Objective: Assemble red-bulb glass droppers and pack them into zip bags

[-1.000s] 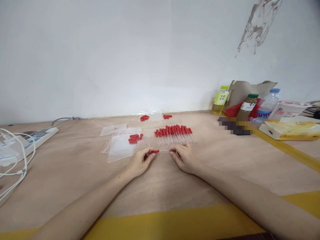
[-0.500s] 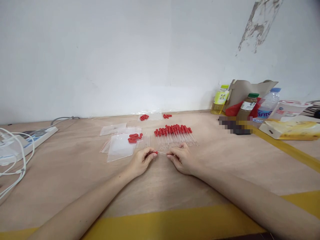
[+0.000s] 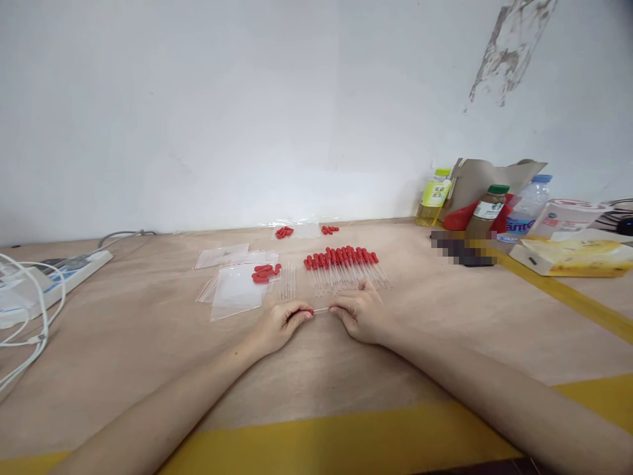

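My left hand (image 3: pixel 281 324) pinches a red rubber bulb (image 3: pixel 311 311), mostly hidden by the fingers. From it a thin clear glass tube (image 3: pixel 321 310) runs across to my right hand (image 3: pixel 360 315), whose thumb and fingers are closed on it. Beyond the right hand lies a row of droppers (image 3: pixel 341 264), clear tubes with red bulbs pointing away from me. Several bare glass tubes (image 3: pixel 288 282) lie just past my left hand. Loose red bulbs (image 3: pixel 263 272) rest on clear zip bags (image 3: pixel 236 290) to their left.
Two more small piles of red bulbs (image 3: pixel 284 232) lie by the wall. A power strip (image 3: pixel 74 280) with white cables is at the left. On the right stand a yellow-capped bottle (image 3: pixel 434 198), a green-capped bottle (image 3: pixel 488 211), a water bottle (image 3: pixel 529 208) and a tissue pack (image 3: pixel 573 254).
My left hand has shifted slightly down, and the red bulb sits a little lower. The tube between my hands now lies nearly level. My right hand has barely moved.
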Motion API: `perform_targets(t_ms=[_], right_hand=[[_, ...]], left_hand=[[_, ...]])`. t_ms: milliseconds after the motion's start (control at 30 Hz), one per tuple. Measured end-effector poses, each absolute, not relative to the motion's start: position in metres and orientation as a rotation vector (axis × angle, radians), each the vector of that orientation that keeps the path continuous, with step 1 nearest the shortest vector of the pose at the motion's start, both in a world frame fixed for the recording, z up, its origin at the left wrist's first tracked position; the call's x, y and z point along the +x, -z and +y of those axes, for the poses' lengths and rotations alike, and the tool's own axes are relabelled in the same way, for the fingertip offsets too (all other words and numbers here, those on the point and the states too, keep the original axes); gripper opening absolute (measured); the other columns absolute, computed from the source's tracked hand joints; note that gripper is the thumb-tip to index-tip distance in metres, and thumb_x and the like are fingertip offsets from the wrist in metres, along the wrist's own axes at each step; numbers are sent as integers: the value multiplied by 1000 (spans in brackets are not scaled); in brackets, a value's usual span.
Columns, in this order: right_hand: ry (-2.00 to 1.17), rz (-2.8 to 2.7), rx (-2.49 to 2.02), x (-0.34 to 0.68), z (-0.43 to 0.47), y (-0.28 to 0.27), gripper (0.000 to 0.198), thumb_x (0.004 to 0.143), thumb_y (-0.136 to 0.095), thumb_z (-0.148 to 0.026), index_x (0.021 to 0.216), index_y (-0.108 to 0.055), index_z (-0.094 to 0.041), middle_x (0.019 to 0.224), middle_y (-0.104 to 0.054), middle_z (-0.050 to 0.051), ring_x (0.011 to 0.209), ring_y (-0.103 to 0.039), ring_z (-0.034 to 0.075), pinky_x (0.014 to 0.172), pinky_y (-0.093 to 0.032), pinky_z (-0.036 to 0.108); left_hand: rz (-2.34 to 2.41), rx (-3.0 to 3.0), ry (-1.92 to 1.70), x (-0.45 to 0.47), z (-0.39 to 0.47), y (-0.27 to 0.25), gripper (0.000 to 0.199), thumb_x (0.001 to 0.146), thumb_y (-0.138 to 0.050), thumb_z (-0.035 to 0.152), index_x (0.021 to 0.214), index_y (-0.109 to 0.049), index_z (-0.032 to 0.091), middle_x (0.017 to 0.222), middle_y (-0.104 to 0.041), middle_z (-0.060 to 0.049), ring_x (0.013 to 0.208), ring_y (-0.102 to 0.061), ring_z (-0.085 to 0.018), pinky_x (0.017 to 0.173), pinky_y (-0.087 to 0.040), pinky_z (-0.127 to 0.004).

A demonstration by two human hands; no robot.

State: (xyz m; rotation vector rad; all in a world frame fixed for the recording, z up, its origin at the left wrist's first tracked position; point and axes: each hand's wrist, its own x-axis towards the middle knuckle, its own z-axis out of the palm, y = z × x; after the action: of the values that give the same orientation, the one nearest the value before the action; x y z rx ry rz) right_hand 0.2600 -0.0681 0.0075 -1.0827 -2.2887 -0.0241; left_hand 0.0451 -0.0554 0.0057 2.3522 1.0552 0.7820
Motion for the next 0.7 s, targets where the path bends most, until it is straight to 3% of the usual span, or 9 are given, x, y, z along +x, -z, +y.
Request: perform_targets(t_ms=[167, 500, 700], right_hand=[[-6, -2290, -1196, 254, -74, -7, 23, 85, -42, -23, 72, -60, -18, 67, -65, 1, 57, -47, 11, 72, -22, 31], [-431, -2273, -1163, 250, -70, 0, 27, 85, -41, -22, 68, -61, -19, 62, -64, -2, 57, -51, 10, 76, -28, 31], [-319, -2327, -1124, 251, -75, -13, 27, 87, -39, -25, 72, -60, -18, 66, -63, -1, 64, -53, 12, 72, -29, 29]], left_hand=[[1056, 2484, -749, 46, -56, -7, 22, 87, -43, 33, 87, -59, 19, 79, -62, -2, 70, -55, -14, 64, -43, -24], [852, 2706, -743, 48, -59, -6, 20, 89, -39, 29, 89, -55, 17, 78, -59, -4, 70, -53, -14, 65, -41, -25], [810, 2788, -808, 44, -56, -11, 20, 89, -39, 27, 90, -57, 17, 82, -60, -6, 76, -55, -15, 69, -43, -27]])
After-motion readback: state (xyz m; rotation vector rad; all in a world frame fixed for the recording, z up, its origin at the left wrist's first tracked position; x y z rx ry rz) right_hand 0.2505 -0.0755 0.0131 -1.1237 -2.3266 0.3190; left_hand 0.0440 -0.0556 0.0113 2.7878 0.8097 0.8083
